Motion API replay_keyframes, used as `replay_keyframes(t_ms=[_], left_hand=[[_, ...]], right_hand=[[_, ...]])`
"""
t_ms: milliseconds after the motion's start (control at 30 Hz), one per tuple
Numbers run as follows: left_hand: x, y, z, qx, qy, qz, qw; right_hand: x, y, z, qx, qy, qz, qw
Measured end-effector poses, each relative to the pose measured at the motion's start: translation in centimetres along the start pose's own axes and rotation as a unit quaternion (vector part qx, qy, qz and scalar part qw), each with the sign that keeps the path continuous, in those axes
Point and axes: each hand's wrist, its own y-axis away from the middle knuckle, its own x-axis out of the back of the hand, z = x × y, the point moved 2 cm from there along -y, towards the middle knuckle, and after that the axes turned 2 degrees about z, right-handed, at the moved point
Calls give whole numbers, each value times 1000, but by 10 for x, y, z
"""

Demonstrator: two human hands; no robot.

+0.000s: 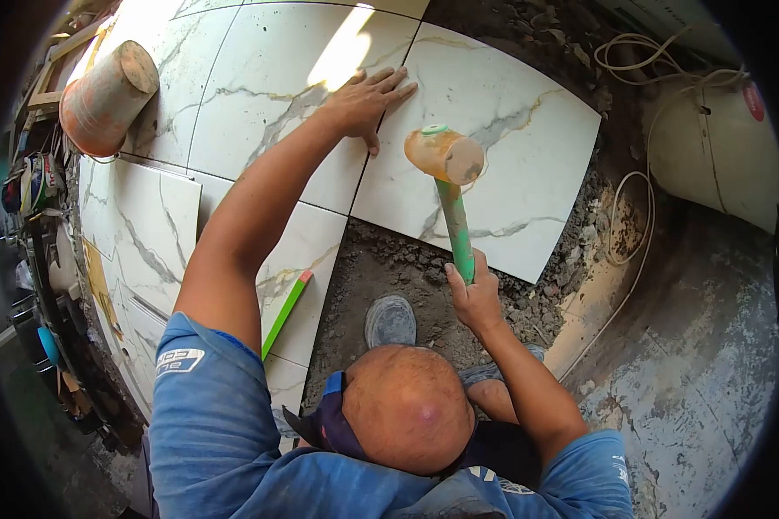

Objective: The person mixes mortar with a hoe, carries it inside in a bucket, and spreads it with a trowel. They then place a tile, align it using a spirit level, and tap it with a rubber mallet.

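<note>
My left hand (365, 105) lies flat with fingers apart on the marbled white tiles. Its fingertips reach over the joint onto the right-hand tile (528, 195), while the palm is by the neighbouring tile (260, 65). Wrapped round the green handle of a rubber mallet (457, 212) is my right hand (478, 294), low on the grip. The mallet's pale, worn head overlaps the right-hand tile in this view. A bright green level-like bar (287, 311) with a red end rests on the tiles left of my knee.
An upturned, cement-stained bucket (108, 99) stands on tiles at the upper left. Loose tiles (151, 208) lie stacked below it. Rough mortar (355, 277) surrounds my shoe (391, 323). A thin pale cable (640, 251) curls along the right, beside a cream-coloured object (710, 143).
</note>
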Motion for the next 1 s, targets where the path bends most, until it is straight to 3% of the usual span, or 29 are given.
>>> replay_keyframes(t_ms=[133, 500, 533, 633, 733, 767, 800, 833, 967, 1000], left_hand=[[2, 1, -2, -13, 4, 1, 1000], [3, 5, -1, -25, 30, 7, 999], [5, 4, -1, -17, 31, 5, 999], [13, -3, 0, -10, 38, 1, 999], [11, -32, -6, 22, 116, -12, 993], [16, -42, -6, 17, 90, 47, 995], [18, -52, -6, 11, 65, 104, 992], [19, -62, -8, 9, 64, 106, 992], [21, -78, -13, 39, 61, 63, 995], [21, -74, -12, 38, 63, 51, 996]], right_hand=[[-4, 8, 45, -36, 64, -86, 994], [7, 51, 41, -66, 4, -110, 992], [9, 48, 34, -59, -20, -79, 995], [17, 10, 45, -64, -76, -24, 995], [44, -46, -12, -90, -245, 44, 964], [49, -64, -21, -90, -261, 69, 959], [51, -80, -24, -88, -261, 72, 959], [54, -93, -27, -90, -269, 79, 956], [46, -110, 0, -113, -231, 52, 965], [42, -100, 6, -170, -216, 18, 961]])
